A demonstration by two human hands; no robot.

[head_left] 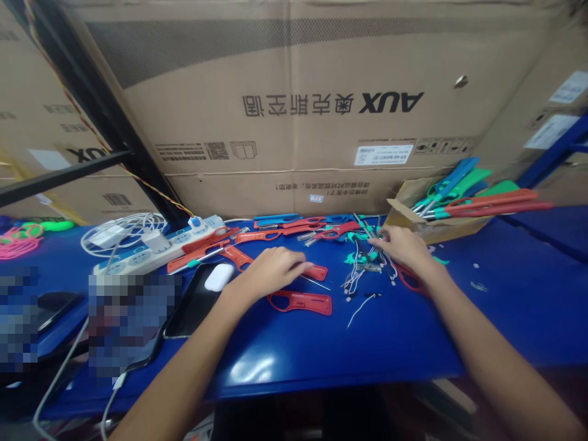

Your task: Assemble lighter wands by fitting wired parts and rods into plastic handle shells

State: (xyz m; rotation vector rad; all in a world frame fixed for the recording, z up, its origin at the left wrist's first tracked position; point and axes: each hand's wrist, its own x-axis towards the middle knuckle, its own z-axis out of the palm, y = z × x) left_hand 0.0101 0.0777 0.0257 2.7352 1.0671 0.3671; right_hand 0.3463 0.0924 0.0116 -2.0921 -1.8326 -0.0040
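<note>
A flat, looped, red plastic shell (pixel 303 301) is lying with its long axis running left to right; just beyond it the nearer left hand (pixel 274 269) is hovering, farther right of it the right hand (pixel 407 247); whether either curled grip is grasping anything, I cannot tell

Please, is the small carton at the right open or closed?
Open: a flap of the carton sticks outward, and coloured handles stick out of its top.
</note>
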